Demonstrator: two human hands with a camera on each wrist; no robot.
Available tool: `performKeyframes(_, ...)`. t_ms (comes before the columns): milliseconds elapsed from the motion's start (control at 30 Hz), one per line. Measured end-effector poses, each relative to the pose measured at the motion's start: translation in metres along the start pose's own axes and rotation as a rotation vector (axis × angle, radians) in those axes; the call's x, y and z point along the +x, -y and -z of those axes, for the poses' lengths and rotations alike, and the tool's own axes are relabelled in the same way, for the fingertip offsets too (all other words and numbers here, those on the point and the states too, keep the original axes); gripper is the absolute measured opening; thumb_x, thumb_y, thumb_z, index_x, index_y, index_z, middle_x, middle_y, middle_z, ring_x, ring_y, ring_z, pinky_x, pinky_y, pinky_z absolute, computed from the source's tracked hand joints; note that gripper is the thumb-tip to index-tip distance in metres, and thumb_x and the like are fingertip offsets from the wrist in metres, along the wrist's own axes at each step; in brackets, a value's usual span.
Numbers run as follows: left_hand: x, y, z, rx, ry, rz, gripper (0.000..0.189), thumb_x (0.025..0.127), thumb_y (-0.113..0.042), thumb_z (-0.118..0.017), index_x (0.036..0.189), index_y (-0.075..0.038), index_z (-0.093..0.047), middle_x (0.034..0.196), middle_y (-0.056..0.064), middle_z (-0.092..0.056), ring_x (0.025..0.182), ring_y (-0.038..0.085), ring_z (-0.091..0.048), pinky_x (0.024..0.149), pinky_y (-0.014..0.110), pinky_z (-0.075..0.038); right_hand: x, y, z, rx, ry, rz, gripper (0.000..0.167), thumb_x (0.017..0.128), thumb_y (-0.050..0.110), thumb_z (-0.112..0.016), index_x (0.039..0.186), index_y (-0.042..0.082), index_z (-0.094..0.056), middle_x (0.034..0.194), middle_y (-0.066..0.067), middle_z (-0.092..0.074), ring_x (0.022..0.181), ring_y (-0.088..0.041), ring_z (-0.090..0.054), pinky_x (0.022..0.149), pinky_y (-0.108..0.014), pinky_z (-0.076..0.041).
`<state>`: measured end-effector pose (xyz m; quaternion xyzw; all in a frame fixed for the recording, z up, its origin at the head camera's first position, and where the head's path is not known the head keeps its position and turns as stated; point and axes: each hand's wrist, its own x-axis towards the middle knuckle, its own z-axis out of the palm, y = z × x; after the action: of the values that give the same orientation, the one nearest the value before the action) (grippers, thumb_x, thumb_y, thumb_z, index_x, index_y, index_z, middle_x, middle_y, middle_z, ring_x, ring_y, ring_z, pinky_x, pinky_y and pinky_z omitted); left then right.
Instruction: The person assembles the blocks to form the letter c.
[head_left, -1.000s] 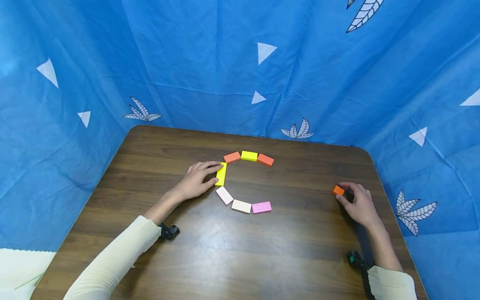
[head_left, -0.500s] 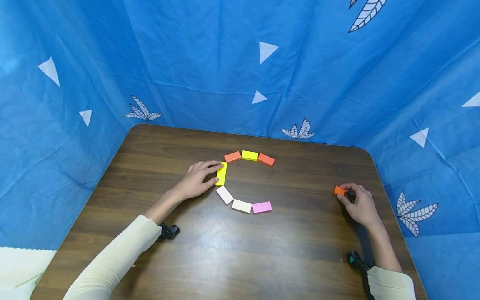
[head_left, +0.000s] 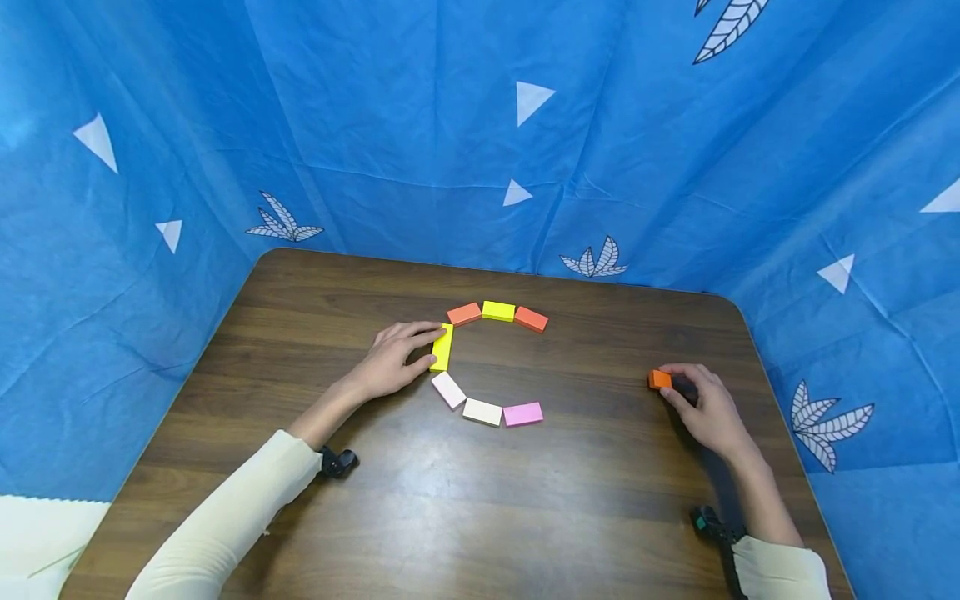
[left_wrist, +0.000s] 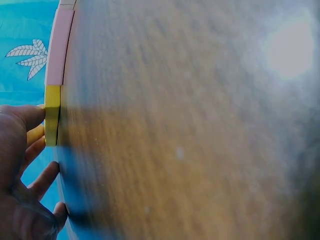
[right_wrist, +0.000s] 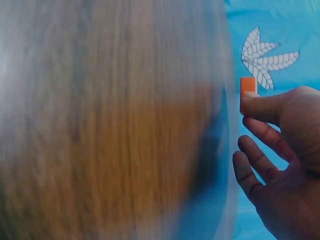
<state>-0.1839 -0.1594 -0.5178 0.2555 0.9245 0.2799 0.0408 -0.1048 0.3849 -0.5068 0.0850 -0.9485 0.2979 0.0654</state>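
Observation:
In the head view my left hand [head_left: 393, 358] holds a yellow block [head_left: 442, 347] lying on the table, thumb near its lower end and a finger near its upper end. The left wrist view shows the thumb against this yellow block [left_wrist: 52, 116], with a pale pink block [left_wrist: 60, 47] beyond it. Over on the right, my right hand [head_left: 708, 408] pinches a small orange block [head_left: 660, 380] between thumb and index finger. Seen from the right wrist, the orange block [right_wrist: 247, 87] appears slightly above the tabletop, its lower part hidden by the thumb.
Other blocks continue a C-shaped curve: a red-orange block [head_left: 464, 314], a yellow one and another red-orange block [head_left: 531, 319] above; a pale pink block [head_left: 448, 390], a cream block [head_left: 482, 412] and a pink block [head_left: 522, 414] below. A blue curtain [head_left: 420, 125] surrounds the wooden table [head_left: 480, 517].
My right hand has shifted left with the orange block in its fingers. The left hand and the curve of blocks have stayed in place.

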Motion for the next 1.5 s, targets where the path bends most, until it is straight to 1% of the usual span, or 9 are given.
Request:
performKeyframes(67, 0.0, 0.0, 0.0, 0.001, 0.003, 0.001, 0.055, 0.108, -0.028, -0.066, 0.161, -0.019, -0.054, 0.168, 0.006, -0.05, 0.154, 0.038, -0.045, 0.126, 0.072, -0.023, 0.001, 0.003, -0.003, 0.006, 0.014, 0.023, 0.031, 0.104, 0.008, -0.07, 0.135, 0.005, -0.068, 0.128, -0.022, -0.066, 0.112, -0.037, -0.061, 0.087, -0.022, -0.042)
performKeyframes(133, 0.001, 0.001, -0.001, 0.007, 0.006, 0.003, 0.055, 0.109, -0.029, -0.066, 0.161, -0.02, -0.053, 0.168, 0.005, -0.049, 0.155, 0.037, -0.045, 0.126, 0.072, -0.023, 0.001, 0.007, -0.006, 0.012, 0.031, 0.036, 0.032, 0.105, 0.009, -0.07, 0.136, 0.006, -0.068, 0.127, -0.02, -0.067, 0.111, -0.035, -0.062, 0.086, -0.014, -0.042)
performKeyframes(233, 0.001, 0.002, -0.001, 0.006, 0.008, 0.002, 0.055, 0.109, -0.029, -0.065, 0.162, -0.02, -0.052, 0.169, 0.005, -0.049, 0.155, 0.037, -0.044, 0.127, 0.071, -0.022, 0.002, 0.012, -0.01, 0.018, 0.056, 0.047, 0.032, 0.104, 0.009, -0.071, 0.137, 0.006, -0.068, 0.127, -0.018, -0.068, 0.109, -0.032, -0.064, 0.086, -0.01, -0.045)
performKeyframes(300, 0.001, 0.002, -0.002, 0.005, 0.01, 0.003, 0.055, 0.109, -0.029, -0.064, 0.162, -0.021, -0.052, 0.169, 0.004, -0.049, 0.155, 0.037, -0.044, 0.126, 0.071, -0.023, 0.002, 0.015, -0.014, 0.013, 0.067, 0.05, 0.033, 0.104, 0.009, -0.071, 0.137, 0.007, -0.068, 0.126, -0.017, -0.068, 0.109, -0.032, -0.065, 0.086, -0.013, -0.047)
performKeyframes(533, 0.0, -0.001, -0.001, 0.006, 0.001, 0.003, 0.055, 0.108, -0.028, -0.065, 0.161, -0.02, -0.053, 0.168, 0.006, -0.05, 0.154, 0.037, -0.045, 0.125, 0.072, -0.025, 0.004, 0.03, -0.021, -0.014, 0.116, 0.037, 0.035, 0.103, 0.011, -0.073, 0.138, 0.011, -0.068, 0.128, -0.014, -0.07, 0.112, -0.031, -0.066, 0.089, -0.035, -0.055)
performKeyframes(700, 0.0, 0.0, -0.002, 0.015, -0.005, 0.0, 0.055, 0.109, -0.028, -0.065, 0.161, -0.019, -0.053, 0.168, 0.007, -0.05, 0.154, 0.038, -0.045, 0.124, 0.073, -0.025, 0.004, 0.04, -0.026, -0.007, 0.137, 0.047, 0.035, 0.102, 0.011, -0.074, 0.137, 0.011, -0.068, 0.126, -0.012, -0.07, 0.11, -0.028, -0.067, 0.089, -0.036, -0.057)
performKeyframes(967, 0.0, 0.0, -0.002, 0.018, -0.007, -0.003, 0.054, 0.109, -0.028, -0.065, 0.161, -0.018, -0.054, 0.168, 0.009, -0.05, 0.155, 0.039, -0.044, 0.124, 0.073, -0.025, 0.003, 0.053, -0.037, 0.002, 0.14, 0.079, 0.035, 0.098, 0.011, -0.08, 0.131, 0.011, -0.069, 0.119, -0.009, -0.07, 0.104, -0.023, -0.066, 0.087, -0.034, -0.057)
performKeyframes(1267, 0.001, 0.001, -0.002, 0.01, -0.003, -0.004, 0.053, 0.109, -0.028, -0.065, 0.16, -0.019, -0.055, 0.167, 0.007, -0.051, 0.154, 0.038, -0.046, 0.124, 0.072, -0.026, 0.0, 0.066, -0.051, 0.005, 0.132, 0.057, 0.033, 0.098, 0.02, -0.081, 0.127, 0.01, -0.069, 0.111, -0.006, -0.07, 0.099, -0.019, -0.066, 0.086, -0.036, -0.057)
performKeyframes(1500, 0.001, 0.002, -0.001, -0.001, -0.011, -0.008, 0.053, 0.108, -0.028, -0.066, 0.16, -0.02, -0.055, 0.167, 0.006, -0.051, 0.154, 0.038, -0.046, 0.124, 0.072, -0.026, 0.0, 0.081, -0.056, 0.015, 0.101, 0.029, 0.031, 0.099, 0.023, -0.081, 0.125, 0.011, -0.07, 0.112, -0.007, -0.07, 0.1, -0.021, -0.064, 0.085, -0.036, -0.054)
